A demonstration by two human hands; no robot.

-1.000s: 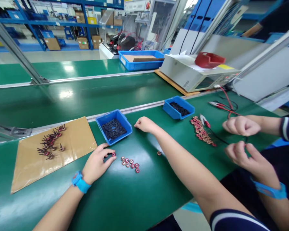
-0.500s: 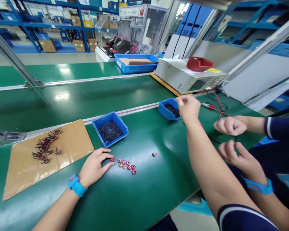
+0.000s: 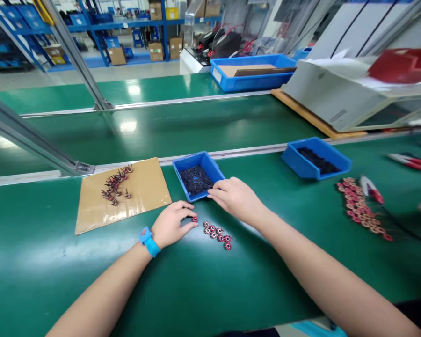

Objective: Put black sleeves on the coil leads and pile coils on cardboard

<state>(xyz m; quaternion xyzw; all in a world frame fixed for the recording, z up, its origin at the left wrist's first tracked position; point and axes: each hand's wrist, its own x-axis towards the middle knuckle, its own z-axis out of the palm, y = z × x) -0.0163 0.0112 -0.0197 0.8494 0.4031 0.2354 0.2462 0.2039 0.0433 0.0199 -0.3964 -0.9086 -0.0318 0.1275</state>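
While the L hand (image 3: 171, 223) stayed put on the green bench (image 3: 182, 290), the R hand (image 3: 240, 199) swung back from the far blue bin (image 3: 300, 167) on the right to the near blue bin (image 3: 211, 164), approx. half a sec. later. The view also turned left, so the co-worker's hands were mostly cut off at the R edge. Both own hands were thus close together again, w/ the red-wound coil (image 3: 195, 219) between L thumb & forefinger, just below the near bin; that grip looked closed on it. R fingers looked bunched by the bin's front R corner; couldn't tell if they held anything. I'd judge the coil was being kept ready, no dark piece on it yet.

Dark thin pieces (image 3: 192, 181) filled the near bin. Loose coils (image 3: 220, 238) lay just right of the L hand; coils w/ dark prongs (image 3: 115, 181) sat on a cardboard sheet (image 3: 154, 189), left.

Labels: white one (image 3: 216, 75) on the blue tray (image 3: 245, 84) at back, too small to read. No brands legible.
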